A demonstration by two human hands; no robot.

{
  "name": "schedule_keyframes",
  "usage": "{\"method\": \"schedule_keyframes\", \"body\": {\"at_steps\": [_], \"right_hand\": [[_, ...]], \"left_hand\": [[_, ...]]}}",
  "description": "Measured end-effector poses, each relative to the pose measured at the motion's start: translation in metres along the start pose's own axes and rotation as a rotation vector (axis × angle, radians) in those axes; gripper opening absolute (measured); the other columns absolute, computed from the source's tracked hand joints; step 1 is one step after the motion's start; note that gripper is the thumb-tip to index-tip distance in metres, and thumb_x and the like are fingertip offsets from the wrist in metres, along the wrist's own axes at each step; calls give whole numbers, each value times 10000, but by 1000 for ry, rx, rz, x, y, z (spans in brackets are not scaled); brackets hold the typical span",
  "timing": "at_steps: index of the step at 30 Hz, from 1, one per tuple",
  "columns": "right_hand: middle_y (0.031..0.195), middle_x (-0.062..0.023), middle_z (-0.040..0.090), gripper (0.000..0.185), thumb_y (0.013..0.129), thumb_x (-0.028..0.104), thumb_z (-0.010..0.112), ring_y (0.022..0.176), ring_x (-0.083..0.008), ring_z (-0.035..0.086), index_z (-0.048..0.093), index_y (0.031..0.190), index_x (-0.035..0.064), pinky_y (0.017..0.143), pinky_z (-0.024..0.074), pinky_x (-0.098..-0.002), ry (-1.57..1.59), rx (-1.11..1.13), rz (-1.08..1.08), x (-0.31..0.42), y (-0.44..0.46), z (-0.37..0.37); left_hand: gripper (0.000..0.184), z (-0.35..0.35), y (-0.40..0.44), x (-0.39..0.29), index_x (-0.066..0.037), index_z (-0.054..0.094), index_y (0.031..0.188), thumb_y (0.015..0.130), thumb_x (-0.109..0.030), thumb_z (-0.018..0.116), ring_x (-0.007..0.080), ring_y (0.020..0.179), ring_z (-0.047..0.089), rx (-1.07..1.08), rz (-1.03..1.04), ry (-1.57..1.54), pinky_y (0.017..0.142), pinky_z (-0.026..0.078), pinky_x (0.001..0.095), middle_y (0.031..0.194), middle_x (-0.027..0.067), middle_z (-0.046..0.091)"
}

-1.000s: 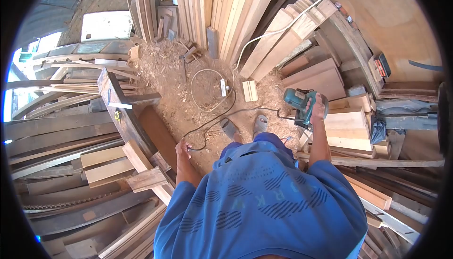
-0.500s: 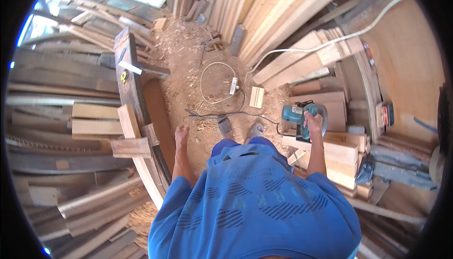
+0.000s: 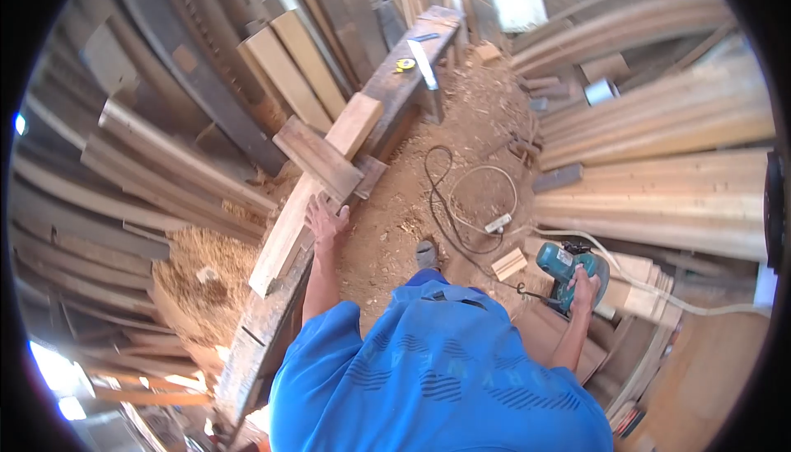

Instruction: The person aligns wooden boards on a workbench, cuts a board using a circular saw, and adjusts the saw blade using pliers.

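The left hand (image 3: 327, 220) has moved forward to the long pale timber (image 3: 284, 234) on the counter (image 3: 383, 89), and the view has swung round toward that counter; the left grip is apart, fingers spread at the timber's near edge and seemingly resting on it, not closed round it. The right grip remains clamped on the handle of the green power saw (image 3: 556, 261); the right hand (image 3: 586, 285) holds it out to the person's right, well apart from the timber. The change brings the free hand to the wood while the saw stays off to the side; the blade's contact with anything cannot be made out, nor can it be told whether the saw is running.

The timber lies lengthwise along the counter; a short board (image 3: 317, 155) lies across it, just beyond the left fingers; farther along are a yellow tape measure (image 3: 404, 65) and, beside it, a metal square (image 3: 423, 63). On the floor (image 3: 391, 246), a dark cable (image 3: 450, 220) loops near a white power strip (image 3: 498, 224); a small grooved block (image 3: 509, 264) lies between that strip and the saw.
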State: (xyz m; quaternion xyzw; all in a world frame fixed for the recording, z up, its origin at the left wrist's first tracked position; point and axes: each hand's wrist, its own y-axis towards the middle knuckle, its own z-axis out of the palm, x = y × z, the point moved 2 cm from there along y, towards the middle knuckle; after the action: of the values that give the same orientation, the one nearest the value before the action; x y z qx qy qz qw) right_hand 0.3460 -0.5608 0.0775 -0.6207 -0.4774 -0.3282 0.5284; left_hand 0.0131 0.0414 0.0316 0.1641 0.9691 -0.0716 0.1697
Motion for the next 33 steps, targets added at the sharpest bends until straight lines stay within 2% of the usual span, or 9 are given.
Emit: {"method": "schedule_keyframes", "body": {"at_steps": [2, 3, 6, 9, 13, 19, 24, 31, 33], "right_hand": [[679, 3, 541, 115, 934, 155, 646, 509, -91, 509, 637, 958, 42, 453, 423, -265, -13, 59, -5, 8, 24, 29], [669, 24, 532, 108, 962, 193, 653, 507, -83, 503, 630, 921, 95, 438, 424, -263, -34, 86, -30, 18, 31, 50], [672, 22, 536, 109, 957, 193, 662, 508, -83, 505, 634, 939, 90, 439, 427, -262, -59, 161, -34, 37, 57, 99], [679, 17, 544, 121, 948, 196, 669, 513, -86, 513, 638, 960, 79, 442, 437, -266, -41, 244, -25, 69, 55, 150], [688, 6, 547, 134, 939, 185, 661, 516, -100, 519, 641, 977, 58, 458, 444, -267, -73, 376, -27, 87, 59, 206], [696, 5, 560, 157, 932, 187, 670, 532, -98, 534, 637, 990, 44, 469, 449, -267, -176, 565, -56, 103, 57, 272], [694, -5, 570, 170, 921, 211, 685, 534, -101, 535, 631, 941, 51, 479, 449, -272, -227, 664, -64, 110, 63, 310], [679, 6, 564, 116, 917, 151, 686, 529, -93, 514, 634, 892, 51, 474, 425, -278, -334, 798, -53, 109, 92, 350], [680, 11, 556, 108, 914, 139, 696, 515, -90, 500, 632, 894, 55, 453, 413, -275, -358, 834, -26, 98, 113, 361]], "left_hand": [[994, 2, 13, 16, -134, 330, 1575, 764, -455, 806, 447, 1504, 252, 91, -87, -2, 1213, 199, 615, 1637, 245, 275], [1020, -1, 20, 23, -133, 316, 1584, 760, -478, 808, 412, 1542, 204, 175, -139, 1, 1232, 193, 586, 1670, 235, 220], [1038, 3, 29, 37, -127, 321, 1578, 746, -485, 827, 411, 1519, 250, 283, -62, 238, 1218, 232, 584, 1640, 239, 269], [905, 12, 27, 53, -130, 376, 1547, 784, -369, 799, 419, 1478, 308, 264, 35, 320, 1198, 274, 569, 1596, 249, 318], [701, 32, 27, 71, -149, 486, 1466, 795, -129, 689, 446, 1431, 350, -14, 154, 240, 1149, 333, 563, 1533, 251, 371], [622, 30, 22, 81, -185, 533, 1376, 784, -130, 716, 438, 1406, 381, -24, 168, 184, 1126, 360, 570, 1524, 225, 391], [678, 27, 21, 84, -175, 520, 1379, 754, -179, 783, 431, 1378, 412, 25, 147, 36, 1121, 373, 569, 1510, 217, 405], [743, -11, -10, 9, -123, 482, 1447, 791, -305, 779, 406, 1352, 433, -90, -107, 102, 1070, 392, 590, 1497, 180, 444], [656, 7, -6, 0, -120, 549, 1408, 828, -353, 749, 406, 1305, 501, -44, 107, -105, 1058, 415, 567, 1388, 217, 556]]}}
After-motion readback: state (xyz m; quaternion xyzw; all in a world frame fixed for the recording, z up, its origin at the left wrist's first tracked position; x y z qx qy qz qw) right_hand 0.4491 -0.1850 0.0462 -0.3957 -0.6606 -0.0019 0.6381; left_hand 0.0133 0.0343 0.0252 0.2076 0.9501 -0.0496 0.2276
